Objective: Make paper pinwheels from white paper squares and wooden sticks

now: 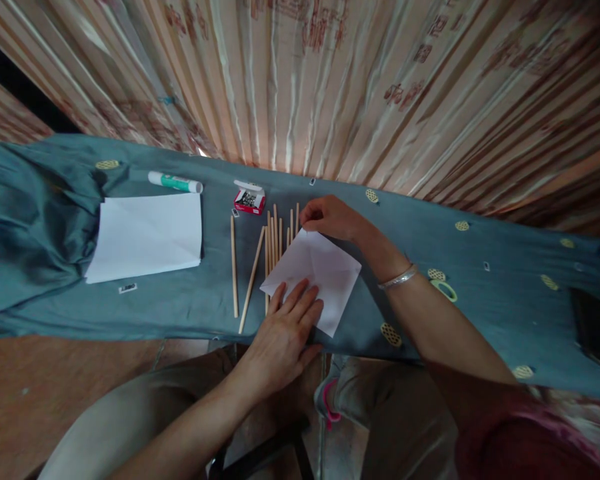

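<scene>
A folded white paper square point(325, 270) lies turned like a diamond on the blue-grey cloth point(430, 313). My left hand point(285, 333) lies flat on its near corner, fingers stretched out. My right hand point(330, 217), with a silver bangle on the wrist, pinches the paper's far corner. Several thin wooden sticks point(273, 240) lie side by side just left of the paper, partly under it.
A stack of white sheets point(147, 237) lies at the left, a glue stick point(175, 181) beyond it. A small red box of clips point(249, 198) stands open behind the sticks. A dark object point(597, 330) sits at the right edge. Striped curtain behind.
</scene>
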Demonstrator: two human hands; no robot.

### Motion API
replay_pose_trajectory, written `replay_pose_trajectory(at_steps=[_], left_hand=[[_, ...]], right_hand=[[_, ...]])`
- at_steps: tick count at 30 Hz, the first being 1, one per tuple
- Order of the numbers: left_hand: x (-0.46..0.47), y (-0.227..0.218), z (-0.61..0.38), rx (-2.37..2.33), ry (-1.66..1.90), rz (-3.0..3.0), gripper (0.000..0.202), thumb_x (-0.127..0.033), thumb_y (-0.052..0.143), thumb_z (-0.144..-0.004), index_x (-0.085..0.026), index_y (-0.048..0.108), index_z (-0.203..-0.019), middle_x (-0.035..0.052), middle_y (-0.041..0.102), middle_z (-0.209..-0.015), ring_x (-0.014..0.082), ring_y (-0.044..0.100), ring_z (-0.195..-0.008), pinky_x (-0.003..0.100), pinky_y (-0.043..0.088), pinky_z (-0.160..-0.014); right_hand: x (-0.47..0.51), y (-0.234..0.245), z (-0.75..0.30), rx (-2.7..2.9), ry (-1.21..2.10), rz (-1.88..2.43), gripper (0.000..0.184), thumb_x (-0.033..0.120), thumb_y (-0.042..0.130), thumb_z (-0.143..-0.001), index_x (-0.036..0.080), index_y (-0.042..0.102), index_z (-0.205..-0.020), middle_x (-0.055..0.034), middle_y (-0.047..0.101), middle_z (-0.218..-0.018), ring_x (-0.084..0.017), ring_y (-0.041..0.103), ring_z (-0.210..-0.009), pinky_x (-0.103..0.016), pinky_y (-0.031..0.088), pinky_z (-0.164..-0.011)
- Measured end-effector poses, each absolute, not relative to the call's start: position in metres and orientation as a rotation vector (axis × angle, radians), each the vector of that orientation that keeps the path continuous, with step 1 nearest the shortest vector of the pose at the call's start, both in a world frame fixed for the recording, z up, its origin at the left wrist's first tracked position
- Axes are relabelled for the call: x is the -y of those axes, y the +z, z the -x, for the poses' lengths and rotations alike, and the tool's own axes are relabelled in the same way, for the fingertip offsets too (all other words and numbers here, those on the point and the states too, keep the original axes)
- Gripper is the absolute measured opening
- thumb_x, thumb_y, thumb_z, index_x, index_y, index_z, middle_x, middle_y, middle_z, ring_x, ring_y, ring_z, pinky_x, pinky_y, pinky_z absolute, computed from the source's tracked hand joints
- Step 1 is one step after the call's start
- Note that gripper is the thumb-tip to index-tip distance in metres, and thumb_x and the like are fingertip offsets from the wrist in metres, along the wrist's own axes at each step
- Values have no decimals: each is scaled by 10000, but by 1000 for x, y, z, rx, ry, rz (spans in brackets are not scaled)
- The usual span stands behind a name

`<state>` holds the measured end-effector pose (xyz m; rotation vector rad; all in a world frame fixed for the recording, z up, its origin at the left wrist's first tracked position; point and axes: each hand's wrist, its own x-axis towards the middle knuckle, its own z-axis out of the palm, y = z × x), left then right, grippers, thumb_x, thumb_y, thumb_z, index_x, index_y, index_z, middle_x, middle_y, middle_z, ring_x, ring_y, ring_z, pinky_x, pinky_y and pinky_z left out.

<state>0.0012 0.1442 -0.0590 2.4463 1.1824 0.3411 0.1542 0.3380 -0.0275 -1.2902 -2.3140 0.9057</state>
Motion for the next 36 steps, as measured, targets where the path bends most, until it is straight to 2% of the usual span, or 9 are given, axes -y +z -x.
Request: replay_pose_trajectory(at_steps=[6, 12, 15, 20, 30, 36], left_hand=[[-145, -57, -2, -1187, 316, -2435, 577, -313, 630, -836, -116, 483, -1358, 142, 400, -1517, 349, 246, -1444, 600, 170, -1163], [-144, -57, -2, -1189, 325, -2435, 576, -310, 623, -838, -123, 476, -1362, 147, 401, -1515, 347, 259, -1439, 601, 169, -1161], [-143, -57, -1, -1191, 350, -2445, 561, -297, 617, -843, -123, 476, -1357, 151, 408, -1510, 343, 261, -1439, 604, 175, -1157], [-142, -58, -1, -1183, 381, -2465, 540, -283, 617, -845, -115, 485, -1341, 162, 429, -1493, 348, 279, -1430, 612, 176, -1152], [-139, -56, -1, -1182, 395, -2477, 520, -284, 606, -852, -109, 494, -1329, 169, 449, -1474, 332, 304, -1419, 583, 157, -1166], [-138, -57, -1, -1187, 408, -2484, 507, -268, 600, -852, -109, 497, -1322, 173, 452, -1471, 332, 327, -1406, 585, 171, -1160]], right_hand=[[-310, -16, -149, 2466, 444, 1150, 164, 86, 542, -806, 183, 674, -791, -45, 703, -879, -190, 610, -866, -310, 431, -811], [-279, -7, -152, 2465, 288, 1226, 175, 174, 510, -921, 195, 672, -859, -48, 693, -836, -200, 603, -820, -323, 436, -761], [-268, -6, -156, 2398, 294, 1211, 172, 194, 510, -930, 214, 669, -869, -38, 691, -845, -194, 612, -836, -317, 449, -788], [-253, -9, -164, 2324, 402, 1201, 138, 143, 553, -883, 211, 670, -911, -32, 702, -866, -185, 636, -843, -312, 473, -798], [-234, -36, -178, 2230, 451, 1100, 126, 145, 577, -866, 202, 675, -812, -25, 729, -838, -178, 648, -823, -329, 480, -829], [-226, -48, -181, 2217, 498, 1099, 150, 149, 563, -872, 216, 691, -829, -31, 747, -912, -184, 676, -900, -350, 486, -879]])
